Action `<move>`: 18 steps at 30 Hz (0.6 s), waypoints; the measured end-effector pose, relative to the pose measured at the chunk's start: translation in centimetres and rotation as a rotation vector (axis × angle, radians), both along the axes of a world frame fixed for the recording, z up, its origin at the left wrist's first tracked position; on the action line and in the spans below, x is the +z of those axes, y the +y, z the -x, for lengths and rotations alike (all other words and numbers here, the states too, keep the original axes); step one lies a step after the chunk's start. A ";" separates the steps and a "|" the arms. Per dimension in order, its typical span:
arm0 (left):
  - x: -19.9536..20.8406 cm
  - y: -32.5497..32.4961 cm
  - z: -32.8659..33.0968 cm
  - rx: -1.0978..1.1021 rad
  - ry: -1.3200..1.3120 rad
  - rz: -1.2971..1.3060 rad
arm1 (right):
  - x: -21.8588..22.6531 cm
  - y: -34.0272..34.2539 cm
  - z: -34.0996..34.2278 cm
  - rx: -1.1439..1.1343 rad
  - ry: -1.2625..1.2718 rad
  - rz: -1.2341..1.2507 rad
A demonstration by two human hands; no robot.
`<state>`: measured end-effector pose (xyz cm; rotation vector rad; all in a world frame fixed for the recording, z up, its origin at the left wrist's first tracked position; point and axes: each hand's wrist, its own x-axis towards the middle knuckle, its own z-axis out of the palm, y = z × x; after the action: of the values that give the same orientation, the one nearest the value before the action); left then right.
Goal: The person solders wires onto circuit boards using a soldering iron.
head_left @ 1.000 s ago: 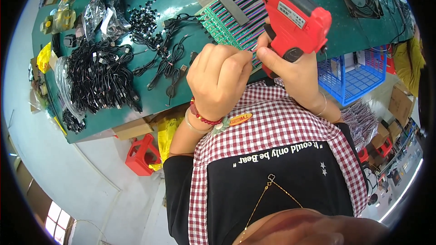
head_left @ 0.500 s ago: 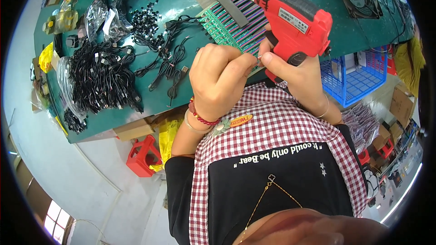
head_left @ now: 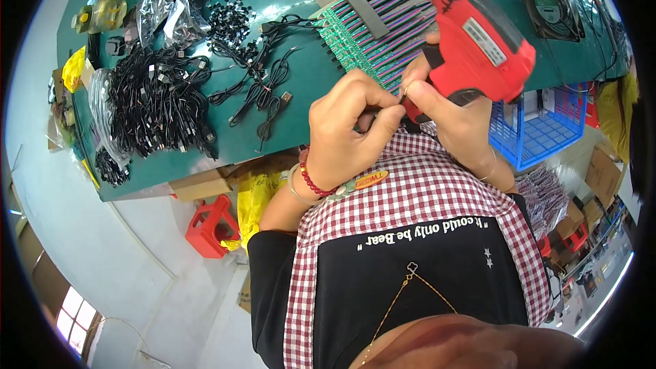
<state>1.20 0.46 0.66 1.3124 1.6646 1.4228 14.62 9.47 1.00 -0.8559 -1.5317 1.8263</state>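
My right hand wraps the red soldering gun above the edge of the table, seemingly sparing its fingertips to help my left hand, whose fingers pinch a thin wire.

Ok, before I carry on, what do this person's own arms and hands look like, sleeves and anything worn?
Neither hand wears a glove. Above the left hand are a red beaded bracelet and a pale bangle. The right hand has a thin bangle at its wrist. Black sleeves leave both forearms uncovered.
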 end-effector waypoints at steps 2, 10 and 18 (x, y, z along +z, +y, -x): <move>0.1 0.2 0.3 0.059 0.043 0.002 | -0.2 0.2 0.3 0.001 -0.026 -0.002; -0.2 0.8 1.0 0.124 0.157 0.007 | -0.4 0.6 0.4 0.053 -0.081 0.116; -0.9 1.1 0.5 0.147 0.231 -0.075 | -0.8 0.2 0.5 0.025 -0.103 0.057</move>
<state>0.69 1.60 -0.21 1.4696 1.9086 1.4757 14.09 9.62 0.15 -0.9755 -1.5666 1.8781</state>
